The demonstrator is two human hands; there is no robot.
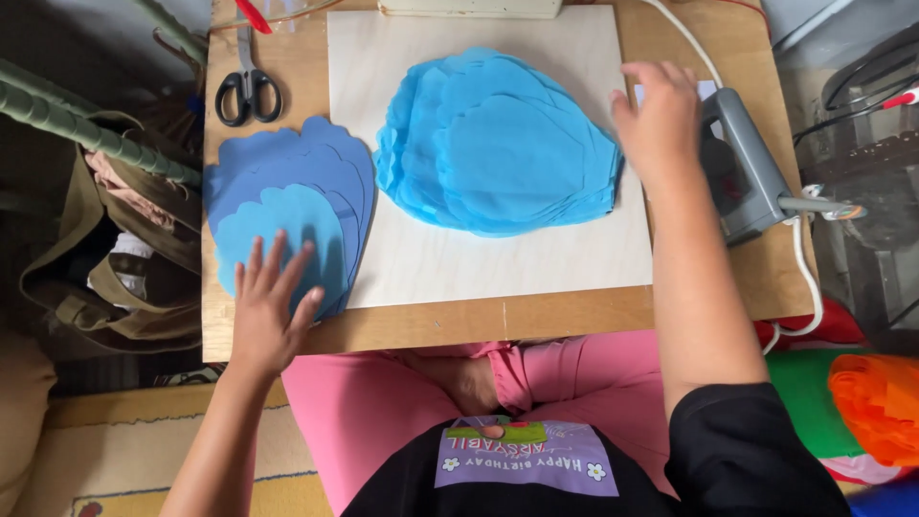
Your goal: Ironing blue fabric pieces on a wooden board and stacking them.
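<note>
My left hand (pixel 268 306) lies flat, fingers spread, on a stack of blue scalloped paper shapes (pixel 287 196) at the left of a small wooden table (pixel 479 321). A second pile of lighter blue crinkled paper petals (pixel 498 144) rests on a pale board (pixel 498 258) in the middle. My right hand (pixel 659 120) hovers open at the right edge of that pile, just beside a grey clothes iron (pixel 742 172). Neither hand holds anything.
Black-handled scissors (pixel 248 86) lie at the table's back left. The iron's white cord (pixel 807 278) loops off the right edge. A brown bag (pixel 115 258) sits on the floor at left, and orange paper (pixel 876 402) lies at lower right. My pink-clad legs (pixel 402 402) are under the table.
</note>
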